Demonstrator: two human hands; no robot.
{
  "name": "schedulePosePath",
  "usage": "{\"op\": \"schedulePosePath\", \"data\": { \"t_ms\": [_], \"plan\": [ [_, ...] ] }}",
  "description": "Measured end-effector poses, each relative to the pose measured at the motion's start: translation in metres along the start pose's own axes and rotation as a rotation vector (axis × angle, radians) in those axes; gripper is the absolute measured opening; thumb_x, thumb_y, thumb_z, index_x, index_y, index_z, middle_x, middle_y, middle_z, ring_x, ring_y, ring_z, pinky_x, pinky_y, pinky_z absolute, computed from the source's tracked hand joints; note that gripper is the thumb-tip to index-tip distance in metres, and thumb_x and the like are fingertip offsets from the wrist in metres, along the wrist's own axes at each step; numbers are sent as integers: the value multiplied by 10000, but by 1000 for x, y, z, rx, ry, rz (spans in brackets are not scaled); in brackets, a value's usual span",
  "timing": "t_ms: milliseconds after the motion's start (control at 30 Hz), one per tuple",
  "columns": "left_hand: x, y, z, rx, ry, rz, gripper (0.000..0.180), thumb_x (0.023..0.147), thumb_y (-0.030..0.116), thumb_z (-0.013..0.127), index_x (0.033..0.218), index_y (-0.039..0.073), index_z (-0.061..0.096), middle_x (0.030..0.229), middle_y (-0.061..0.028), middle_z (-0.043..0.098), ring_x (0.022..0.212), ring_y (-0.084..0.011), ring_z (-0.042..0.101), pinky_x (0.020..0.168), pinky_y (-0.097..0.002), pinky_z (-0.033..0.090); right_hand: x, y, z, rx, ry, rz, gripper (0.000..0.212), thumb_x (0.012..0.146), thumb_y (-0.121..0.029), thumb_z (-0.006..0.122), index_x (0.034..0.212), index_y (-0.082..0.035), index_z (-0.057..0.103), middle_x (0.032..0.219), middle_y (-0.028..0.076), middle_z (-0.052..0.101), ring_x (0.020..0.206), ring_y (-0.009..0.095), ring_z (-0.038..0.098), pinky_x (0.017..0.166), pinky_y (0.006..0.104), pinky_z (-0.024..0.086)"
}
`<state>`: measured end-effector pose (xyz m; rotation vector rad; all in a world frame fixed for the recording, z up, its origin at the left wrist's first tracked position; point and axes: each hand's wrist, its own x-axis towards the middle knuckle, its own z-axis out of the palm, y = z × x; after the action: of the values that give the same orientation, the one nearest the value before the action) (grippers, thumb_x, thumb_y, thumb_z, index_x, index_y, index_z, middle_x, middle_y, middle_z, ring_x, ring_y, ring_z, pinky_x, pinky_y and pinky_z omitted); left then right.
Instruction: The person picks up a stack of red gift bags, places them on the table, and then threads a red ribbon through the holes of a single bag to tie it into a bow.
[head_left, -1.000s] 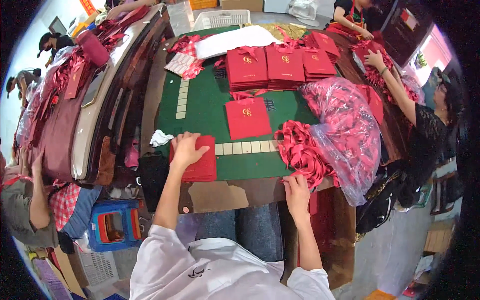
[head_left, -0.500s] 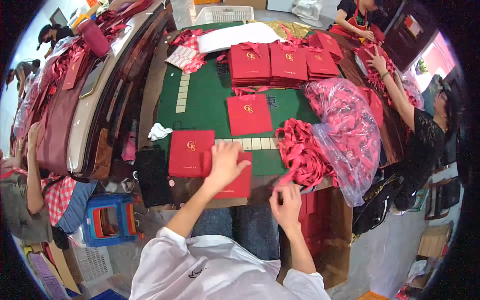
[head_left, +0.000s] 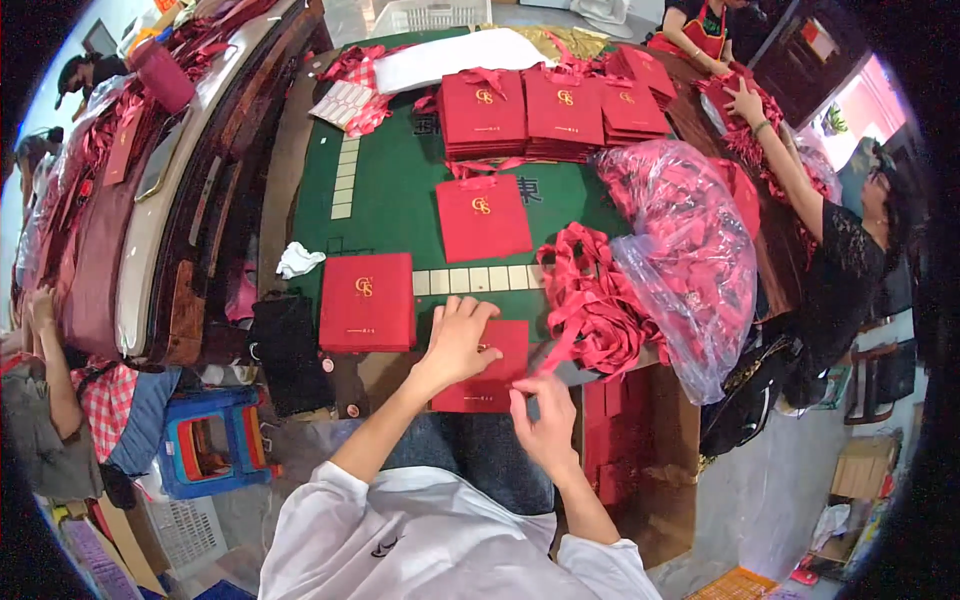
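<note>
My left hand (head_left: 461, 342) rests on a flat red paper bag (head_left: 508, 345) at the table's near edge. Its fingers are stretched out, covering part of the bag. My right hand (head_left: 546, 420) is closed in a pinch at the bag's lower right corner. A red ribbon (head_left: 562, 350) runs from a tangled heap of ribbons (head_left: 597, 320) down to those fingertips. Left of my left hand lies a stack of red paper bags (head_left: 366, 305) with gold print. Farther up, a single red bag with a ribbon handle (head_left: 484, 220) lies on the green table cover (head_left: 390, 215).
Stacks of handled red bags (head_left: 484, 115) stand at the back. A clear plastic sack of ribbons (head_left: 690, 250) bulges at the right. A crumpled white tissue (head_left: 299, 261) and a black cloth (head_left: 290, 350) are at the left. A co-worker's arm (head_left: 795, 180) reaches in from the right.
My left hand has moved right with the bag, away from the stack, which now shows uncovered. My right hand has shifted left toward the bag, and the ribbon stretches with it.
</note>
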<state>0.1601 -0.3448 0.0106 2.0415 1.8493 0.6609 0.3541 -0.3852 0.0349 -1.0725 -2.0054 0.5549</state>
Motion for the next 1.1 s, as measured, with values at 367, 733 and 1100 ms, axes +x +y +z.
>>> {"op": "schedulePosePath", "data": {
  "t_ms": [367,733,1100],
  "plan": [
    [-4,9,1,-6,26,-39,558,614,261,871,1086,126,607,1016,-100,544,1030,-308,502,858,-436,386,-5,-5,-8,364,-218,410,59,924,-70,635,946,-16,624,733,23,603,604,71,572,553,237,464],
    [-12,30,-9,-168,-17,-80,399,698,103,783,1048,90,592,947,-94,668,932,-291,582,849,-396,365,30,27,25,218,-60,498,103,858,-94,662,887,-2,628,808,140,679,734,269,678,682,359,517],
    [-13,47,-4,-141,60,-8,300,751,-8,660,1035,81,617,918,-94,677,890,-296,587,836,-416,387,42,19,10,107,-50,408,106,812,-72,690,849,-7,615,803,155,673,726,302,673,659,380,519]
  ]
}}
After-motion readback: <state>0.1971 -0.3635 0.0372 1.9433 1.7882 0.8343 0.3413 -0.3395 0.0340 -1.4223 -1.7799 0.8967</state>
